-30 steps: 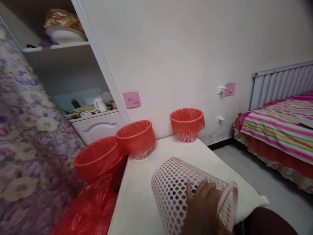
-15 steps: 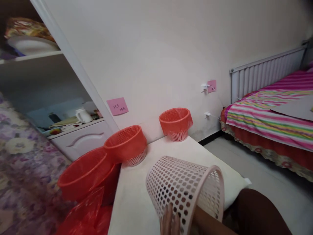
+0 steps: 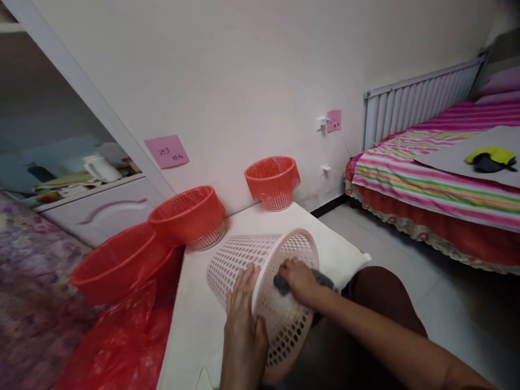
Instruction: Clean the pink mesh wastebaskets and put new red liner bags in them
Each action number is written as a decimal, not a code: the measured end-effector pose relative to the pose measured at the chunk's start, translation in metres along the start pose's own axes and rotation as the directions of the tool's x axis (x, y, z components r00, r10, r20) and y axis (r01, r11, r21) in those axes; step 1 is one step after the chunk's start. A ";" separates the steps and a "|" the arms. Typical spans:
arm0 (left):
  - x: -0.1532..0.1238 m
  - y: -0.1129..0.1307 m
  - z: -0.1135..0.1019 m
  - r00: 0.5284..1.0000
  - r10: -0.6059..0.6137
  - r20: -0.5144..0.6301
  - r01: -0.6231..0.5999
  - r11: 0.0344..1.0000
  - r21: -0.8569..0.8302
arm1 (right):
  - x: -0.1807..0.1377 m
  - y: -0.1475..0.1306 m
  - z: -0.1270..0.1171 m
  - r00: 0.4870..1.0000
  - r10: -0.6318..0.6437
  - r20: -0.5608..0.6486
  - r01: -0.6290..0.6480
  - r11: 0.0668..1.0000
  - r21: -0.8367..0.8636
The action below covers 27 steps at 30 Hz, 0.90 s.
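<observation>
A pale pink perforated plastic wastebasket (image 3: 246,252) lies tilted on its side on the white tabletop (image 3: 195,319), its round mouth facing me and to the right. My left hand (image 3: 244,319) grips it at the rim, fingers along the outer wall and thumb by the edge. Inside the mouth, my right hand (image 3: 298,281) is closed on a dark grey cloth (image 3: 281,285). Part of the cloth hangs out behind the wrist. The basket's far bottom is hidden from me.
Two wastebaskets lined with red bags, one at the back left (image 3: 187,216) and one at the back (image 3: 272,176), stand on the table. More red-lined baskets (image 3: 122,265) and a red plastic bag (image 3: 117,341) are at the left. To the right is a bed (image 3: 439,200).
My right hand has come back from deep inside the wastebasket to its mouth, now showing the grey cloth. The basket's mouth has turned more toward me. My view has shifted right.
</observation>
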State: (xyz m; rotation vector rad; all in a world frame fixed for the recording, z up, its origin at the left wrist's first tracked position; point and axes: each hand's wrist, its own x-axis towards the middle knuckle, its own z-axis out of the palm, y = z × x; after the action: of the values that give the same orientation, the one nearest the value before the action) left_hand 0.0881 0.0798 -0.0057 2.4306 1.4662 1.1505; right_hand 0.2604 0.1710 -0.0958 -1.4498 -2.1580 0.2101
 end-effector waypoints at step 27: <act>0.022 0.011 0.005 0.997 0.032 -0.064 -0.035 0.998 -0.051 | -0.067 0.069 0.007 0.922 0.301 -0.242 -0.228 0.930 0.289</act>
State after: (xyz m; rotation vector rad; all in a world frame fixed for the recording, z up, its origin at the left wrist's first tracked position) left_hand 0.1050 0.0926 0.0081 2.4149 1.3988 1.2668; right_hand 0.3321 0.1405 -0.1519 -1.5149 -1.6357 0.3437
